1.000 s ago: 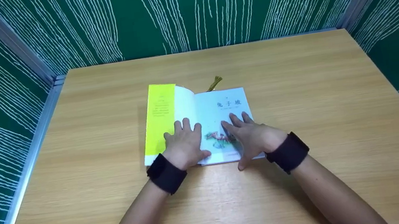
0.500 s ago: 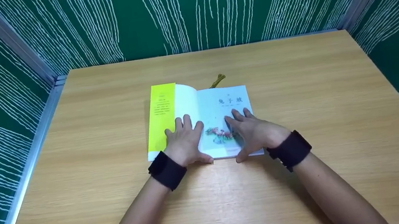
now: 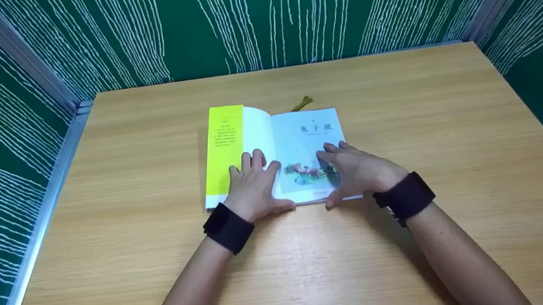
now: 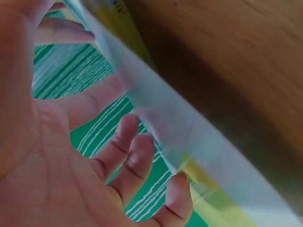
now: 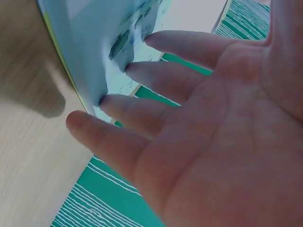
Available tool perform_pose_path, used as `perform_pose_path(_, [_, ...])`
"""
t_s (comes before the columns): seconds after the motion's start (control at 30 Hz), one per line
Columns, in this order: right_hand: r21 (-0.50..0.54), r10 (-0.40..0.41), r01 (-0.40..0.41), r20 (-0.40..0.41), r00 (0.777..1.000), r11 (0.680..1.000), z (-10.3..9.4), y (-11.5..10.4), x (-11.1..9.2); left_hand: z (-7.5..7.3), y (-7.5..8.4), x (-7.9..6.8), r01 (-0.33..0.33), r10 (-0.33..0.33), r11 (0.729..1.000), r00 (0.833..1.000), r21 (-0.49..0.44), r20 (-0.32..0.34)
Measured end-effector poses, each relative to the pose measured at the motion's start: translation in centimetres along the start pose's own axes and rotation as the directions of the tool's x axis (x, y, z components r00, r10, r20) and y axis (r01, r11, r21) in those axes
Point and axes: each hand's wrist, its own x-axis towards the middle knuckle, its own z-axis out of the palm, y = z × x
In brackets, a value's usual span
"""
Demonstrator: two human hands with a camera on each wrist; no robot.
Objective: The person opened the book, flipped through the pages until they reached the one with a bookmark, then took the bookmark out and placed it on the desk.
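Note:
An open book (image 3: 291,144) lies on the table, with a bright yellow flap (image 3: 224,143) on its left and a white page with dark characters and a small coloured picture on its right. Fingers spread, my left hand (image 3: 252,189) rests on the left side, its thumb at the lower edge near the spine. On the right page, my right hand (image 3: 365,169) touches the picture with its fingertips while its thumb lies at the bottom edge. In the right wrist view, several straight fingers (image 5: 180,78) touch the page (image 5: 90,42). The left wrist view shows fingertips against a page (image 4: 165,109).
A gold-brown tassel (image 3: 303,102) sticks out past the book's top edge. The wooden table (image 3: 161,272) surrounds the book. Green panels with white wavy lines (image 3: 259,17) stand behind and at both sides of the table.
The book has slid away from me and slightly to the right, with both hands moving along on it. It stays open at the same page.

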Motion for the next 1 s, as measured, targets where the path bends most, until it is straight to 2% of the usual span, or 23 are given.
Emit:
perform_pose_path(0.2, [0.011,-0.011,0.012,-0.022,1.0,1.0,-0.4,-0.1,-0.3,0.1,-0.2,0.1,-0.006,0.006,1.0,1.0,-0.03,-0.011])
perform_pose_path(0.4, [0.045,-0.02,0.022,-0.049,0.999,0.999,-1.4,-0.2,-1.2,0.0,-0.1,0.0,-0.021,0.021,1.0,0.999,-0.015,-0.036])
perform_pose_path(0.5, [0.09,0.041,-0.031,-0.112,0.993,0.995,-2.0,0.0,-1.7,-0.2,0.0,-0.1,-0.032,0.031,0.999,0.998,-0.017,-0.05])
perform_pose_path(0.6, [0.135,0.14,-0.118,-0.169,0.976,0.984,-2.4,0.1,-2.1,-0.4,0.0,-0.2,-0.038,0.037,0.999,0.998,-0.017,-0.057])
perform_pose_path(0.67, [0.163,0.196,-0.167,-0.18,0.964,0.972,-2.5,0.1,-2.1,-0.6,0.0,-0.2,-0.041,0.04,0.999,0.997,-0.022,-0.059])
perform_pose_path(0.73, [0.181,0.217,-0.185,-0.175,0.96,0.966,-2.5,0.2,-2.1,-0.9,0.1,-0.3,-0.046,0.044,0.998,0.997,-0.034,-0.06])
perform_pose_path(0.8, [0.21,0.184,-0.147,-0.171,0.968,0.967,-2.4,0.2,-1.9,-1.3,0.1,-0.4,-0.055,0.052,0.997,0.996,-0.049,-0.07])
perform_pose_path(0.87, [0.243,0.111,-0.067,-0.174,0.979,0.968,-2.2,0.2,-1.6,-1.7,0.1,-0.5,-0.066,0.06,0.996,0.994,-0.064,-0.09])
perform_pose_path(0.93, [0.299,0.03,0.026,-0.179,0.983,0.954,-1.9,-0.1,-1.3,-2.3,0.1,-0.6,-0.075,0.064,0.994,0.991,-0.086,-0.115])
perform_pose_path(1.0, [0.339,-0.059,0.124,-0.196,0.979,0.933,-1.5,-0.5,-1.0,-2.8,0.1,-0.7,-0.082,0.063,0.989,0.987,-0.122,-0.15])
